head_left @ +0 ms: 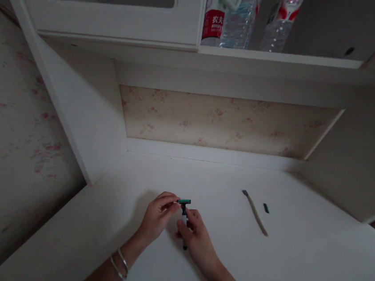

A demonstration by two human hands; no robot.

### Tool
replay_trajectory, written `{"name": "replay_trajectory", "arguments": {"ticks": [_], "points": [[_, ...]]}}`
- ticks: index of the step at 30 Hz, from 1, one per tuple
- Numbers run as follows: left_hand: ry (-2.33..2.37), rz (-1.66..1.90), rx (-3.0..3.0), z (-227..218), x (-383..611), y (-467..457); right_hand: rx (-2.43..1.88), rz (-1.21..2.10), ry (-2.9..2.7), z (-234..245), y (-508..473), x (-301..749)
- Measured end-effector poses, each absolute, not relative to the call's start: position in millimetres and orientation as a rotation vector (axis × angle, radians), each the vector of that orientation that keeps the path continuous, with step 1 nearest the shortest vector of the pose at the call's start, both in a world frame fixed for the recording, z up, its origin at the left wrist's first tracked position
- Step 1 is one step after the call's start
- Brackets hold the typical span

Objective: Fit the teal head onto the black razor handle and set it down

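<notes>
Above the white desktop I hold a razor (184, 218) with a dark and light handle and a green-edged head (184, 201) at its top. My right hand (197, 237) is closed around the handle, whose dark lower end sticks out below the fingers. With thumb and fingertips, my left hand (158, 213) pinches the left end of the razor head. To the right, a slim pale toothbrush-like stick (256, 215) with a dark tip lies on the desk. Beside it is a small dark green-edged piece (266, 208), similar to a razor head.
The white desktop (295, 259) is bounded by a left side panel (86, 112), a right panel (349, 162) and a low back ledge (213, 154). Overhead, a shelf (276, 57) holds plastic bottles (238, 25). A white cabinet door (119, 21) is at upper left.
</notes>
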State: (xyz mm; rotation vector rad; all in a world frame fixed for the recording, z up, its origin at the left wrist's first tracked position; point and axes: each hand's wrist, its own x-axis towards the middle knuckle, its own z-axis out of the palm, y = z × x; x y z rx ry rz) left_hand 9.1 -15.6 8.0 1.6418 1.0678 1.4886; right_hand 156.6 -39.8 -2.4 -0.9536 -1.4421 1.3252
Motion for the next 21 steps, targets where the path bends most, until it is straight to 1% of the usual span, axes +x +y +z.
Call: {"name": "replay_trajectory", "arguments": {"ticks": [6, 10, 15, 18, 21], "points": [[1.085, 1.283, 1.557, 6, 10, -14, -1.059, 1.026, -1.593, -5, -28, 173], [1.130, 1.170, 1.524, 4, 11, -15, -1.229, 0.850, -1.562, -3, -7, 202], [1.187, 1.032, 1.559, -4, 17, -15, -1.632, 0.242, -1.695, 3, 21, 267], [1.209, 0.926, 1.626, -12, 21, -14, -1.966, 0.023, -1.776, 2, 31, 303], [1.220, 0.878, 1.671, -18, 22, -12, -2.180, -0.083, -1.839, -3, 35, 324]]}}
